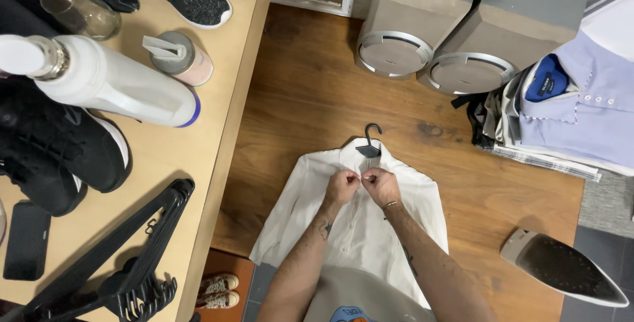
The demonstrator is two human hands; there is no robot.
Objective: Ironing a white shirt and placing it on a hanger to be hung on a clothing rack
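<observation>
**Both hands at the placket of a white shirt on a hanger**

Right now the left hand (341, 186) and the right hand (381, 185) meet at the upper front of a white shirt (360, 229), just below its collar. Each hand has its fingers (352, 177) pinched together on the shirt's front edge, the two pinches almost touching one another; whether a button sits between them is too small to tell. A thin bracelet circles the right wrist, and a small tattoo shows on the left forearm.

The shirt hangs on a dark hanger (370, 142), whose hook rises above the collar, and the whole garment is held out over the wooden floor (304, 91), its sleeves spread to both sides.

To the left stands a pale wooden bench (198, 163). On it lie black sneakers (59, 150), a white bottle (112, 84) on its side, a small pink spray bottle (179, 58) with a grey cap, a drinking glass (79, 10), a black phone (26, 239) and a bundle of black hangers (125, 262).

To the right, well apart from the hands, a stack of folded shirts (568, 117) rests with a light blue one on top. A clothes iron (561, 266) lies near the lower right corner. Two grey speaker boxes (456, 31) sit at the top of the floor. A pair of small sneakers (218, 289) shows under the bench edge
</observation>
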